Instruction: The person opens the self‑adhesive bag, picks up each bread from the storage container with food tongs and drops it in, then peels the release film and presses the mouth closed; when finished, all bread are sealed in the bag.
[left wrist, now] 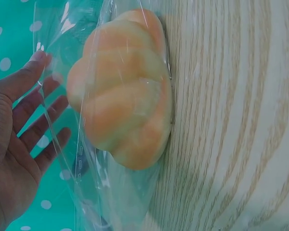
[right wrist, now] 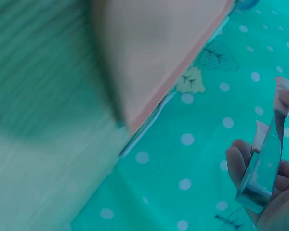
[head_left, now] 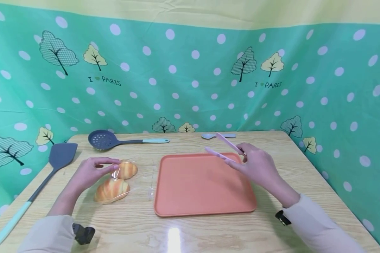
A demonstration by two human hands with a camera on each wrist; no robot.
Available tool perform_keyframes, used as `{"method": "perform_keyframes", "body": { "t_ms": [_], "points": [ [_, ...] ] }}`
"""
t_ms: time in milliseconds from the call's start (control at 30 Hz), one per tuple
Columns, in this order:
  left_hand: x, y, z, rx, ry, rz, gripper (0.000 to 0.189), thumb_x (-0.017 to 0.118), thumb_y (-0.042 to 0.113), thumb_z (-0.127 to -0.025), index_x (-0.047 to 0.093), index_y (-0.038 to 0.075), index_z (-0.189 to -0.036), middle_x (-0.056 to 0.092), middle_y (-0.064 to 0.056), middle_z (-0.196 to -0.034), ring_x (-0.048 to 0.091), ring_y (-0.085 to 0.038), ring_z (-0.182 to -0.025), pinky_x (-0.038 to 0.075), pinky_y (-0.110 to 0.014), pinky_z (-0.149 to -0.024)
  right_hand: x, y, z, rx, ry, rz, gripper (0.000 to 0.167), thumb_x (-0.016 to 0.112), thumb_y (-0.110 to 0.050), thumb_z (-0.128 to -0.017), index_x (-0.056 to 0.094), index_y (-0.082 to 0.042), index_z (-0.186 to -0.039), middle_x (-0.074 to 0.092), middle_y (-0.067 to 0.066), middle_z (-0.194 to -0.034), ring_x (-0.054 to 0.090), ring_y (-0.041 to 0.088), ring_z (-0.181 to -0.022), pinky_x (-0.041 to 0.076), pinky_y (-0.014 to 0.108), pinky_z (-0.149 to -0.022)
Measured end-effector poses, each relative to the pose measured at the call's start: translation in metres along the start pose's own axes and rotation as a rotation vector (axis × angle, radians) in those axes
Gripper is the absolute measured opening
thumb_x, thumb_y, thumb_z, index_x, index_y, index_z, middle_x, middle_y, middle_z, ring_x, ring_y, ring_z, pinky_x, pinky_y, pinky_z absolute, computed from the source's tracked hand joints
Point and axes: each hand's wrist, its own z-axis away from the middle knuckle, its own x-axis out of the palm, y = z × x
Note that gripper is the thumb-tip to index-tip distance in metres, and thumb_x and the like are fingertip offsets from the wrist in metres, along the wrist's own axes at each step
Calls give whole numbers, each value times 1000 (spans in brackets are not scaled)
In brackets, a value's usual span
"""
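Observation:
My left hand (head_left: pixel 89 173) pinches the edge of a clear plastic bag (left wrist: pixel 127 197) between thumb and fingers. Two toy croissants show at the bag: a smaller one (head_left: pixel 128 170) right by the fingertips and a larger one (head_left: pixel 111 191) nearer me. In the left wrist view a croissant (left wrist: pixel 120 91) fills the middle, behind the film. My right hand (head_left: pixel 260 163) grips a pair of tongs (head_left: pixel 227 141) above the right rear corner of a salmon-pink tray (head_left: pixel 206 189). The tongs' pink tips point left and stand apart, with nothing between them.
A dark skimmer (head_left: pixel 102 140) with a mint handle lies at the back left. Along the left edge lies a turner (head_left: pixel 62 154). A small pale spoon (head_left: pixel 208 136) sits behind the tray. A green dotted cloth (head_left: pixel 183 80) hangs around the table (head_left: pixel 139 228).

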Motion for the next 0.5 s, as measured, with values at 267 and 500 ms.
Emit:
{"method": "perform_keyframes", "body": {
  "t_ms": [267,500],
  "points": [
    [1,2,-2,2,0,-22,31,71,32,-98,76,10,-119,74,-11,-118,62,-38,-118,52,-42,-93,-15,35,21,141,-30,-1,46,78,-49,-87,63,-8,-101,54,0,-67,47,17,-56,36,32,-48],
    [3,0,-3,4,15,-45,29,72,31,-97,77,11,-117,74,-10,-118,63,-37,-117,53,-49,-94,-24,63,31,279,-84,31,66,66,-65,-90,63,-1,-107,63,6,-73,52,20,-58,37,33,-48]
  ]
}}
